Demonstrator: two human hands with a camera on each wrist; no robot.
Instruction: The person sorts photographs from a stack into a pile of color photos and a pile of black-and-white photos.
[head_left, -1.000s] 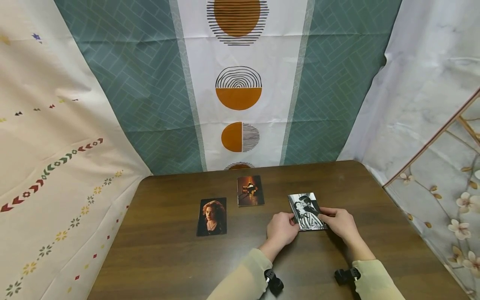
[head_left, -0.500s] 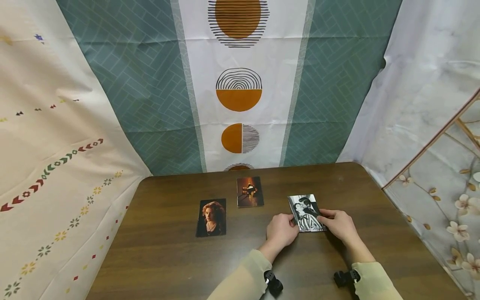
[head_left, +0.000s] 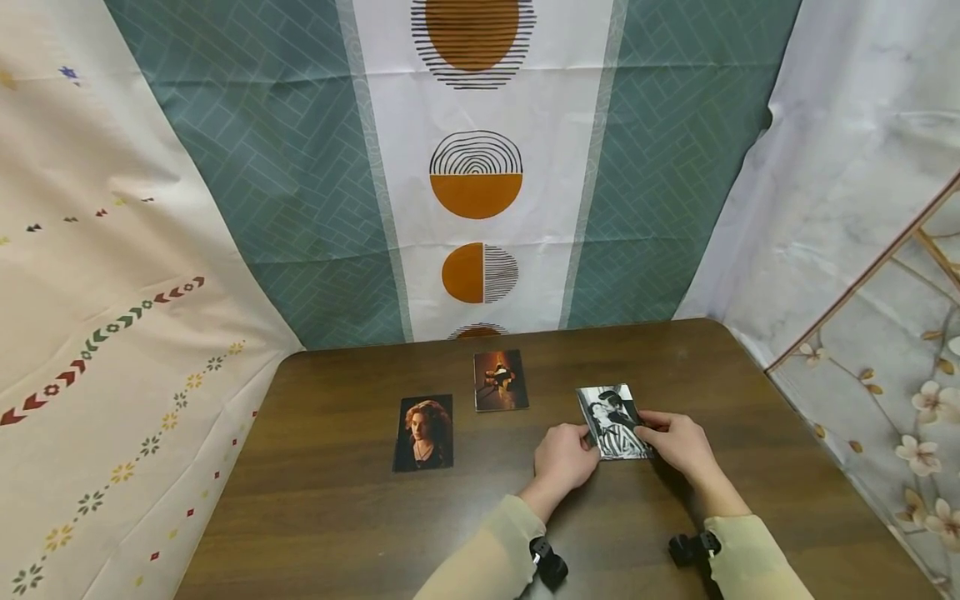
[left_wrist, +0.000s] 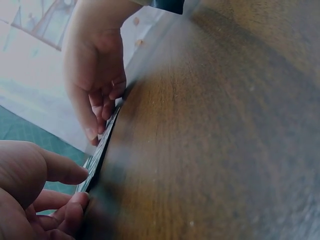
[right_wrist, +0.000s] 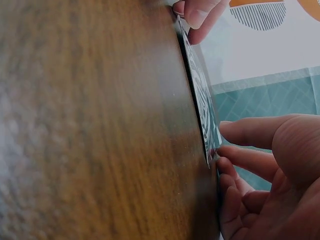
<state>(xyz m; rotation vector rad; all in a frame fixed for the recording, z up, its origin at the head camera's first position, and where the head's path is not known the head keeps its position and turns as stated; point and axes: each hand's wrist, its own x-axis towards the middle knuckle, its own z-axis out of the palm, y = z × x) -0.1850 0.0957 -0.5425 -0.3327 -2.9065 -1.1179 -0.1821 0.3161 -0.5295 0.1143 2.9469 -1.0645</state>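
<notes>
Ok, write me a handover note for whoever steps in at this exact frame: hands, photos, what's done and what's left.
Left hand: pinches the left edge of the black-and-white photo.
Right hand: pinches its right edge.
That photo lies on the wooden table, right of centre.
Done: portrait photo lies flat at left, orange-toned photo flat at centre back.
Left: probably release the black-and-white photo once it sits straight.

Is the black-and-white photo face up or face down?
Face up: the black-and-white photo shows its printed image in the head view, lying on the table between the left hand and right hand.
</notes>
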